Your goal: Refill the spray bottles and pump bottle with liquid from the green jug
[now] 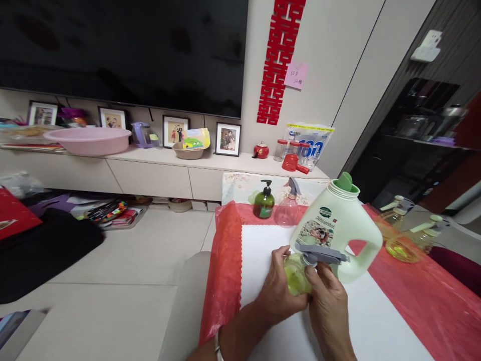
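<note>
My left hand (pixel 276 288) is wrapped round a clear spray bottle (pixel 296 277) that holds yellow-green liquid. The fingers of my right hand (pixel 328 296) are closed at the bottle's neck, on its grey spray head (pixel 323 254). Whether the head is fully screwed down cannot be made out. Just behind my hands stands a large pale green detergent jug (pixel 340 225) with an open mouth and a green spout showing inside. Further back are a green pump bottle (pixel 264 203) and a pink transparent spray bottle (pixel 287 208) with a grey head.
Two spray bottles with yellow liquid (pixel 408 245) (pixel 393 218) stand to the right on the red table cover (pixel 443 296). A white mat (pixel 259 245) lies under my hands. Behind, a low cabinet (pixel 154 175) carries picture frames, a pink basin (pixel 90 140) and jars.
</note>
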Available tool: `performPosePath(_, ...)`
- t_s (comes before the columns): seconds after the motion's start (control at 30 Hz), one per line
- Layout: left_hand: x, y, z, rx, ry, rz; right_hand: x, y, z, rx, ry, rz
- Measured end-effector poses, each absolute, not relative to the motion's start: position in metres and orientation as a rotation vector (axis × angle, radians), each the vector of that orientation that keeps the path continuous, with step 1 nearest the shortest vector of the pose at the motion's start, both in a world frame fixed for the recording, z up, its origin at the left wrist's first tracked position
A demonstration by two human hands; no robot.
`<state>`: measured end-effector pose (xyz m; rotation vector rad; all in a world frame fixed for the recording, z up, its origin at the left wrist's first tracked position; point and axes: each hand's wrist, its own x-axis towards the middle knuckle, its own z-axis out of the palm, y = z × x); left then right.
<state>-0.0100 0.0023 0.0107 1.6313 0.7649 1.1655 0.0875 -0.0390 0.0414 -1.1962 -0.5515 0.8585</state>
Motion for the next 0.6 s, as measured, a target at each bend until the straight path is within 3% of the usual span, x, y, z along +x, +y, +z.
performPosePath(0.6, -0.023, 0.008, 0.02, 1.248, 0.23, 0.99, 0.116, -0.076, 0.059, -1.237, -0.841, 0.942)
